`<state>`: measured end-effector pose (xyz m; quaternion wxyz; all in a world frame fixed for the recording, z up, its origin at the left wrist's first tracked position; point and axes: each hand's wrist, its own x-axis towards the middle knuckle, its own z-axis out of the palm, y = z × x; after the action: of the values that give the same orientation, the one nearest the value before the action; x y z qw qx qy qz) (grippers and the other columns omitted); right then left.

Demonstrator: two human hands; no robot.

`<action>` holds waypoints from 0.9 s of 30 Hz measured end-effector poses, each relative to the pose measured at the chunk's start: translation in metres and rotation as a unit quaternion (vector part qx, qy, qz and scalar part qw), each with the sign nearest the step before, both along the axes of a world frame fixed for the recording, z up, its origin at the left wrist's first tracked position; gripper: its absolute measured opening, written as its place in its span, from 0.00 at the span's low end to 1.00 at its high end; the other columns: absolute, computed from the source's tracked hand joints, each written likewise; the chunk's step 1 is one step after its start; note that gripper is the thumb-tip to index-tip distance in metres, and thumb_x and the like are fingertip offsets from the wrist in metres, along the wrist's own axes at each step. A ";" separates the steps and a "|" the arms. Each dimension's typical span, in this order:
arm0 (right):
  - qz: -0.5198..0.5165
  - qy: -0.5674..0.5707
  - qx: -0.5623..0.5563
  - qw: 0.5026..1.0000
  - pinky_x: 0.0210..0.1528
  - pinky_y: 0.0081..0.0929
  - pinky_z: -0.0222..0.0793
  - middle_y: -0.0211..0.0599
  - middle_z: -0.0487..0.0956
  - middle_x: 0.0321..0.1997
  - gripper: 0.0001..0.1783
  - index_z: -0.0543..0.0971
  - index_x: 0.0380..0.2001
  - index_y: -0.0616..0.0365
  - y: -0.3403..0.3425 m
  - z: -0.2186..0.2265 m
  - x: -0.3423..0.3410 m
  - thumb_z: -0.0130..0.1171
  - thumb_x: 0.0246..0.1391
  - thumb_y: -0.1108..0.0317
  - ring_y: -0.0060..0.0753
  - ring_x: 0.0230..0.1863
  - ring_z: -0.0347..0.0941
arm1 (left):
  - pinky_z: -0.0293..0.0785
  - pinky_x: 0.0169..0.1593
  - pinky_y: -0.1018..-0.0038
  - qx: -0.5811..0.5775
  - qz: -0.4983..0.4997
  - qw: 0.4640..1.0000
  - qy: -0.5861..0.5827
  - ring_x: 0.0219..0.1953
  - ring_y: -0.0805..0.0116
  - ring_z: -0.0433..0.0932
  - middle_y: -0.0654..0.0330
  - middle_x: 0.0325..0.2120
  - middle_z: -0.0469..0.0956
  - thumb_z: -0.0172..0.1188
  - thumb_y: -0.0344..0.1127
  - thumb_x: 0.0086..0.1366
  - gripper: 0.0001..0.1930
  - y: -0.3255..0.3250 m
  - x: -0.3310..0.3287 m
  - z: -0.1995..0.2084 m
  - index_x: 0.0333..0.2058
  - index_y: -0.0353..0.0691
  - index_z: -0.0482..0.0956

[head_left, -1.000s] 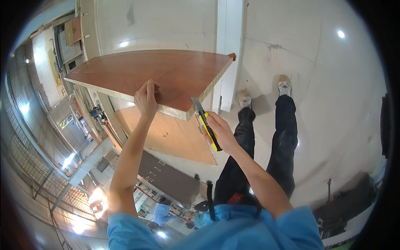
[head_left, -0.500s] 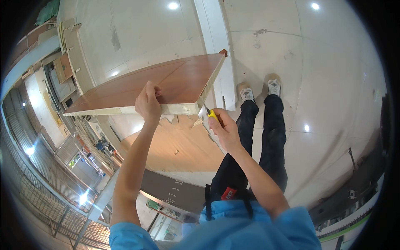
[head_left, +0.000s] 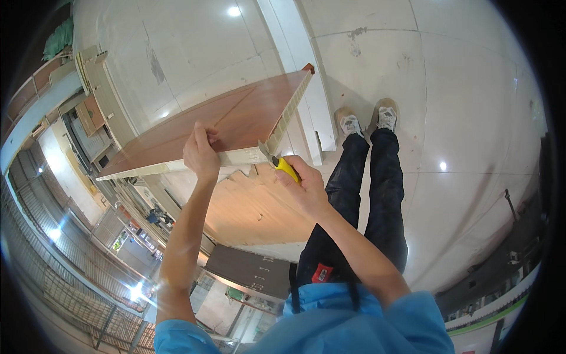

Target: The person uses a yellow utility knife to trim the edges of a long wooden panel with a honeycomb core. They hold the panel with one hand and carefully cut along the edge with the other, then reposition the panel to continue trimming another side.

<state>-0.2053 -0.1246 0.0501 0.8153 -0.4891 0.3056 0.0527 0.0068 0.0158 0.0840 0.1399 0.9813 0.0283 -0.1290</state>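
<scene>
Flooring [head_left: 466, 112] of pale, glossy tiles fills the right side and the top, reflecting round spots of light. Ahead of the person and left of the feet is a broad panel [head_left: 247, 118] with a smooth, reddish-brown wood-grain face; its near edge is flat and cream, its right edge closely ribbed. A long, straight-sided white beam [head_left: 292, 41] runs behind the panel's right end. Below the panel shows a tan wooden sheet [head_left: 253, 206] with a jagged upper margin, then a flat-faced dark cabinet [head_left: 236, 265] with slim metallic handles. The left hand [head_left: 201, 152] lies over the panel's near edge, fingers curled toward the brown face; whether it pinches the edge I cannot tell. The right hand [head_left: 306, 189] is closed around a yellow-and-black utility knife [head_left: 288, 170], its thin grey blade [head_left: 263, 150] at the panel's near right corner.
</scene>
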 end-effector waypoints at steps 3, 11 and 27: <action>0.018 0.023 -0.019 0.999 0.43 0.34 0.72 0.45 0.80 0.37 0.21 0.78 0.52 0.62 0.006 0.000 -0.001 0.63 0.69 0.55 0.43 0.37 0.79 | 0.74 0.41 0.68 -0.010 -0.015 1.000 0.000 0.30 0.66 0.83 0.60 0.24 0.85 0.41 0.55 0.79 0.32 0.003 0.000 -0.001 0.28 0.40 0.87; -0.058 0.008 0.072 0.996 0.38 0.20 0.63 0.27 0.75 0.32 0.20 0.78 0.51 0.65 0.011 -0.003 -0.001 0.64 0.69 0.58 0.17 0.33 0.67 | 0.74 0.42 0.69 -0.023 -0.009 1.000 0.001 0.30 0.67 0.81 0.57 0.25 0.84 0.41 0.56 0.79 0.34 0.003 0.000 -0.002 0.28 0.34 0.86; -0.007 0.013 0.015 1.000 0.35 0.21 0.63 0.27 0.71 0.30 0.22 0.78 0.51 0.64 0.009 -0.009 0.004 0.63 0.70 0.53 0.18 0.32 0.64 | 0.74 0.40 0.69 -0.001 -0.037 0.999 -0.003 0.30 0.66 0.82 0.59 0.23 0.84 0.39 0.56 0.80 0.35 0.004 0.000 -0.001 0.28 0.37 0.87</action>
<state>-0.2013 -0.1159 0.0412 0.8188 -0.4738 0.3189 0.0585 0.0072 0.0194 0.0830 0.1362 0.9820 -0.0086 -0.1307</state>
